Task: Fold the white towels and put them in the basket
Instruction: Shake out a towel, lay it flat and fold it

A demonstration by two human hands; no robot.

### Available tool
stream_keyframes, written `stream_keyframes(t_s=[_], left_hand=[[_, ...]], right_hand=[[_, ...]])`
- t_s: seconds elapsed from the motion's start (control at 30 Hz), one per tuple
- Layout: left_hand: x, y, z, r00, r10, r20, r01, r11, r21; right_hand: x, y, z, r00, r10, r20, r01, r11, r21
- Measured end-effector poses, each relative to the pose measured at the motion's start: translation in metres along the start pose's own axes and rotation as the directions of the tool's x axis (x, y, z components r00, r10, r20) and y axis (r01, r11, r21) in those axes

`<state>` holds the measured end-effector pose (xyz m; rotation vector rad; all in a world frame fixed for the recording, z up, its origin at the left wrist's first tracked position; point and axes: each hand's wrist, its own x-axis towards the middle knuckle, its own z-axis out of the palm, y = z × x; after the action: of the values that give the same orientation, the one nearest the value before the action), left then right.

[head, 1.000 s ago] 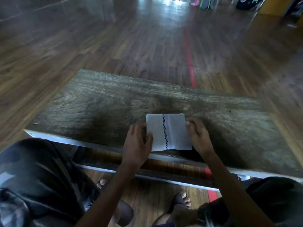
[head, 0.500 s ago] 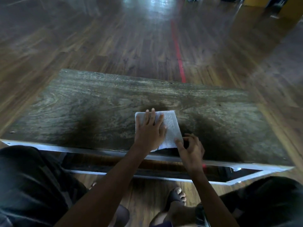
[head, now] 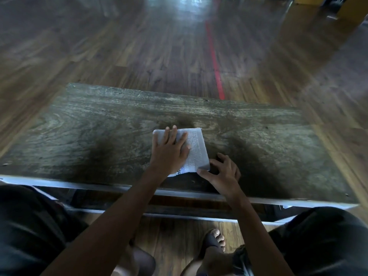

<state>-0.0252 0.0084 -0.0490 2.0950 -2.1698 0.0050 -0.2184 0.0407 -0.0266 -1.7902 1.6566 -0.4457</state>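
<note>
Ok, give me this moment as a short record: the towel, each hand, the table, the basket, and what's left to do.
towel: white towel, folded small, lying flat near the table's front edge
left hand: left hand pressing flat on the towel, fingers straight
right hand: right hand pinching the towel's near right corner
table: worn wooden table
basket: not in view
floor: wood floor with a red line
left to do: towel not yet in the basket
</note>
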Motion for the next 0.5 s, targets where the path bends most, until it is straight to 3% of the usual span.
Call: stream_keyframes(t_s=[0.27,0.5], left_hand=[[0.0,-0.012,-0.001,1.0,-0.018,0.008,0.018,1.0,0.014],[-0.002,-0.012,-0.001,1.0,-0.004,-0.003,0.004,1.0,0.025]], right_hand=[[0.001,-0.001,-0.014,0.992,-0.052,0.118,0.046,0.998,0.049],[0.002,0.0,-0.006,1.0,-0.005,0.028,0.005,1.0,-0.012]])
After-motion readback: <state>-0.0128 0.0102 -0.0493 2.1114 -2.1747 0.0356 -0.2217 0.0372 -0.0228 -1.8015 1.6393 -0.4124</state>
